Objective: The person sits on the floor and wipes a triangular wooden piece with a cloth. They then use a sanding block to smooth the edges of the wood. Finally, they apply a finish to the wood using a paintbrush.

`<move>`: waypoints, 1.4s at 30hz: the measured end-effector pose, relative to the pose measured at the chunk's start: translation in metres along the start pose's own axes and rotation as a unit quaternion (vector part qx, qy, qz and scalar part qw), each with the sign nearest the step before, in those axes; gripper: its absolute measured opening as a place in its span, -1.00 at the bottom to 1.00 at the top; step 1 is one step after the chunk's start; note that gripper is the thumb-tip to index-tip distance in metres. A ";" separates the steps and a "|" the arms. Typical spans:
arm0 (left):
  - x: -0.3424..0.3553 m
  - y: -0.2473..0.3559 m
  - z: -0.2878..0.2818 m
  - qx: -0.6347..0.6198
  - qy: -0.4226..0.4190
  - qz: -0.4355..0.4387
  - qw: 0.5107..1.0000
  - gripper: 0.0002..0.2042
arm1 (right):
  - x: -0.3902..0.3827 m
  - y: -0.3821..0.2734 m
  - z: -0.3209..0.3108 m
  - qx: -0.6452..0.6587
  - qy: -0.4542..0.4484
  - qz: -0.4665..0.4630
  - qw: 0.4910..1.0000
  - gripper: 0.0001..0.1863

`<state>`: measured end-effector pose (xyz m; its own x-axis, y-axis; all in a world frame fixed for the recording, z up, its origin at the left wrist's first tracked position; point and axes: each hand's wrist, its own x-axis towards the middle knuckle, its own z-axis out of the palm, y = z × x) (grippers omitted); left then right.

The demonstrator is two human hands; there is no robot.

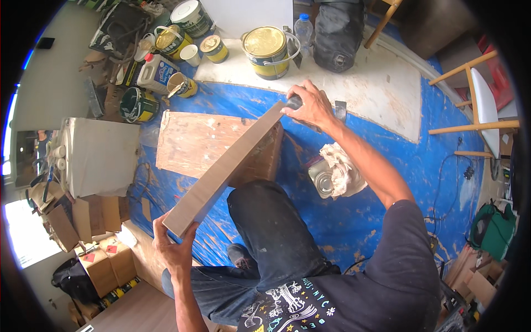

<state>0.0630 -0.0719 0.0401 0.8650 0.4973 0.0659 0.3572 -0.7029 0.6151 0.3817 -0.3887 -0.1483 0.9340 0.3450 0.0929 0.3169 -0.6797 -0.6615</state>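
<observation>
A long, narrow wooden plank [227,169] slants across the middle of the view, from near left to far right. My left hand [176,249] is closed round its near end, thumb on one side and fingers on the other. At the far end, my right hand [312,106] grips a small dark grey pad [293,102], possibly folded sandpaper, against the plank. Part of the pad is hidden by my fingers. Below the plank stands a paint-spotted wooden box [191,141]. Right of it, a crumpled cream rag [344,170] lies against a metal tin [321,178].
Blue sheeting [387,177] covers the floor. Paint tubs, a lidded bucket [265,50] and a white jug [156,73] stand at the back. A flat scraper-like tool [340,110] lies beyond my right forearm. Wooden chair legs [470,128] jut in at right; cardboard boxes [108,265] stand left.
</observation>
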 end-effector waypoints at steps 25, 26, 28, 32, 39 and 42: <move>-0.003 0.002 0.000 0.004 -0.003 0.006 1.000 -0.47 | -0.016 -0.029 -0.008 0.015 0.021 -0.046 0.999 -0.54; -0.003 0.003 0.000 0.017 -0.005 0.004 1.000 -0.46 | -0.019 -0.032 -0.005 0.055 0.014 -0.054 0.997 -0.55; -0.006 0.000 0.001 0.001 0.004 0.000 1.000 -0.46 | -0.021 -0.050 -0.009 0.048 -0.002 -0.076 0.996 -0.55; -0.005 -0.004 0.002 -0.004 0.003 0.015 1.000 -0.46 | -0.016 -0.027 -0.007 0.017 0.021 -0.064 0.998 -0.57; -0.006 -0.002 0.003 -0.004 0.008 0.008 1.000 -0.46 | -0.022 -0.045 -0.008 0.051 0.005 -0.092 0.994 -0.55; -0.007 0.002 0.003 0.012 0.010 0.011 1.000 -0.47 | -0.025 -0.044 -0.008 0.056 0.020 -0.101 0.993 -0.55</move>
<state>0.0590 -0.0778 0.0385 0.8657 0.4915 0.0947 0.3470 -0.7257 0.5940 0.3460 -0.3729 -0.1153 0.8597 0.4395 0.2604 0.4804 -0.5224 -0.7045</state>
